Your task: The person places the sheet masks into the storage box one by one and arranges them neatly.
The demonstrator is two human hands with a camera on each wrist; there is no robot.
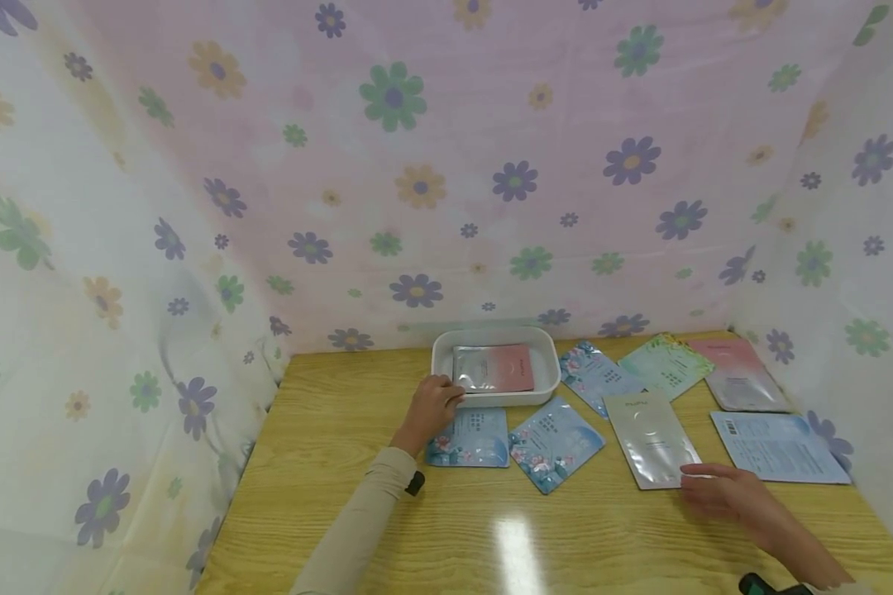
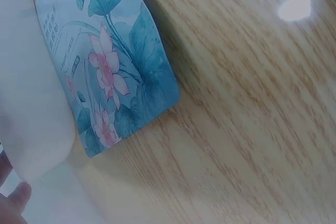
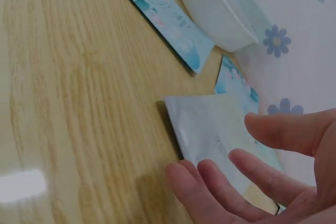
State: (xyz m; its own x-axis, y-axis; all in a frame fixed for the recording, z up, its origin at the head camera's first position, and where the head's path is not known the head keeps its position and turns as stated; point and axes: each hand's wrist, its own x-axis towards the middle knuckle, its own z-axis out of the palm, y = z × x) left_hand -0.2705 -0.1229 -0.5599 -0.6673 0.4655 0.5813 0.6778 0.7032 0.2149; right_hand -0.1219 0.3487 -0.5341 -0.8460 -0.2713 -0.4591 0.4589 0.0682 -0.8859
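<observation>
At the near left corner of a white plastic tub (image 1: 555, 373), my left hand (image 1: 430, 411) grips the rim with curled fingers. A pink-and-silver sheet mask packet (image 1: 494, 368) lies flat in the tub. Just in front of the tub is a blue lotus-print packet (image 2: 113, 72), partly under its wall in the left wrist view. My right hand (image 1: 729, 501), fingers spread and holding nothing, hovers by the lower right corner of a silver-beige packet (image 1: 651, 438). In the right wrist view its fingers (image 3: 268, 174) overlap that packet.
A second blue lotus packet (image 1: 556, 445) lies right of the first. Behind the silver-beige packet are another blue one (image 1: 598, 373), a green one (image 1: 666, 366) and a pink one (image 1: 740, 376). A packet back-side up (image 1: 780, 446) lies far right. Flowered curtains (image 1: 417, 186) enclose the wooden table.
</observation>
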